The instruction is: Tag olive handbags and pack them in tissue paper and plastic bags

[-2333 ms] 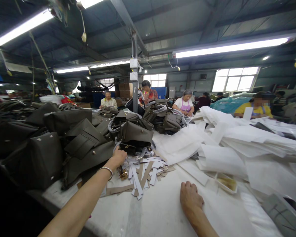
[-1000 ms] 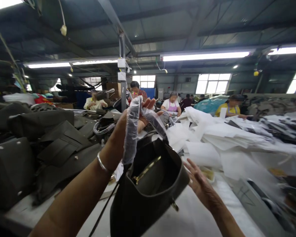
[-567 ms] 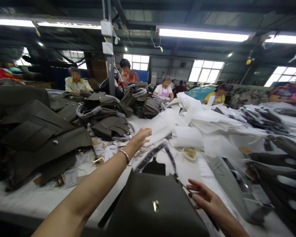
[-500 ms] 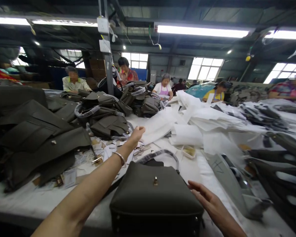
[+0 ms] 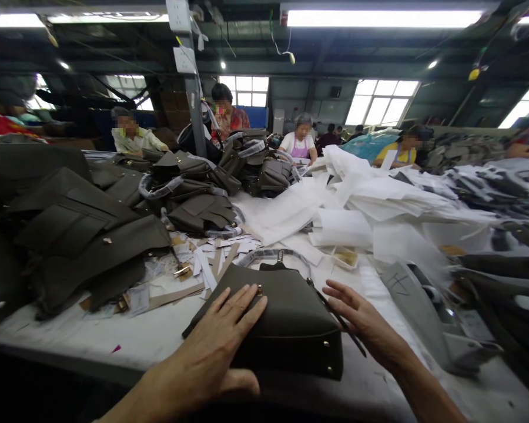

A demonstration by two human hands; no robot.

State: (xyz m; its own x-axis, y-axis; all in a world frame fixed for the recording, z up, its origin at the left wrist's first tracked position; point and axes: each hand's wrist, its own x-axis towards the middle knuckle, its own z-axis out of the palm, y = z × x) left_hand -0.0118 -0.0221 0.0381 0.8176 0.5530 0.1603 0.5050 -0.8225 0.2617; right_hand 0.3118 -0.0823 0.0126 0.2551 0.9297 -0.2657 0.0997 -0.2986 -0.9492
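Note:
A dark olive handbag (image 5: 286, 305) lies on the table in front of me, with a small gold clasp on its upper face. Its plastic-wrapped handle (image 5: 247, 257) arches at the far side, beside a short flap with a metal buckle. My left hand (image 5: 229, 329) rests on the left part of the bag, fingers stretched out and thumb apart. Near the bag's right edge, my right hand (image 5: 357, 314) is open with its fingers spread, close to a thin dark strap (image 5: 341, 317). Whether that hand touches the strap, I cannot tell.
Dark bag pieces (image 5: 83, 235) are heaped at the left, and more handbags (image 5: 203, 212) lie behind. White sheets (image 5: 379, 194) pile up at the back right. A small tray (image 5: 344, 258) and a grey marked piece (image 5: 405, 288) are nearer. Several people work across the table.
My left hand has come back from the far side of the table onto the bag. The bag has turned and sits slightly further left. My right hand stays open at its right side.

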